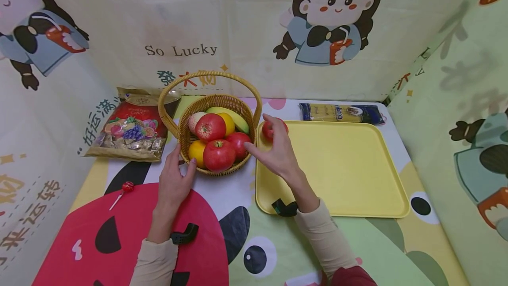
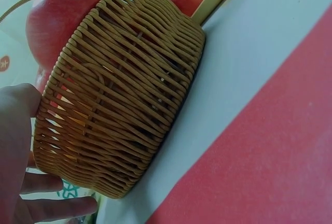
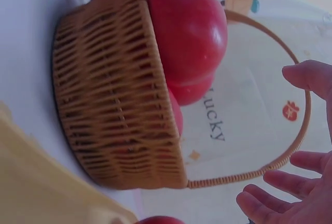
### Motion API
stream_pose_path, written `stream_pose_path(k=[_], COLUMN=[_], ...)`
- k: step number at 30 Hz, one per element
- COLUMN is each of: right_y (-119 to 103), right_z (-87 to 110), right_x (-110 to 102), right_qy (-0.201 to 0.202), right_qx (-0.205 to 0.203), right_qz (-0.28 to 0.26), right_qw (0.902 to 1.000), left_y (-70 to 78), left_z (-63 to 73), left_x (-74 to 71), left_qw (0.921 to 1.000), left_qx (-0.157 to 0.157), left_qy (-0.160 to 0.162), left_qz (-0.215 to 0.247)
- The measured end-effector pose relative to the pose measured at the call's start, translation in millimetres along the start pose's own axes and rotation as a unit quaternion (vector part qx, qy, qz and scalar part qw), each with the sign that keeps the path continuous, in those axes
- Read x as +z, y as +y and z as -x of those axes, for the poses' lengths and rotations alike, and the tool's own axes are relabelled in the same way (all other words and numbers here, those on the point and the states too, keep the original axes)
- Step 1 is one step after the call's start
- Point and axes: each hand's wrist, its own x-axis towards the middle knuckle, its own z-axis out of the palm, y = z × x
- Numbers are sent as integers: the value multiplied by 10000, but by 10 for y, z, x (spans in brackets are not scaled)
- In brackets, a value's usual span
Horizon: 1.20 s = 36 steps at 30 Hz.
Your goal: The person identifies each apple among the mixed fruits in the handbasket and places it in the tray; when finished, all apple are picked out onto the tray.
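A wicker basket with a tall arched handle holds several red apples, yellow-orange fruits, a banana and a pale pink fruit. At its front left is my left hand, fingers extended along the side and thumb by the rim. In the left wrist view, the thumb overlaps the woven wall. To the right of the basket, my right hand is spread with thumb and fingers apart, nothing between them. Partly behind it, a red apple sits at the yellow tray's back-left corner.
A bag of mixed fruit candy lies left of the basket. A red lollipop is on the cloth at front left. Behind the tray lies a long blue-and-gold packet. Printed cloth walls enclose the table at the back and sides.
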Motion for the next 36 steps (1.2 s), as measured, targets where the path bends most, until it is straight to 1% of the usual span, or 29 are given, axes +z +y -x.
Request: stream_pose_path(k=[9, 12, 20, 26, 30, 33, 36], right_y=[-56, -82, -94, -84, -100, -115, -122], right_z=[50, 71, 107, 131, 149, 167, 176], right_x=[143, 192, 344, 450, 501, 541, 589], right_qy=[-335, -439, -655, -765, -888, -1018, -1087], right_qx=[-152, -198, -313, -470, -436, -390, -476], right_qz=[20, 115, 315, 325, 306, 391, 539], right_qw=[9993, 9988, 9969, 9954, 9946, 9933, 9915], left_y=[-12, -14, -7, -7, -9, -14, -14], left_z=[1, 0, -2, 4, 2, -1, -2], left_x=[4, 4, -1, 3, 3, 2, 4], left_qw=[10000, 10000, 10000, 10000, 10000, 10000, 10000], left_qx=[45, 64, -7, -22, -8, -29, -47], left_qy=[60, 63, -37, -55, -37, -42, -53], left_qz=[0, 11, 11, 32, 43, 46, 42])
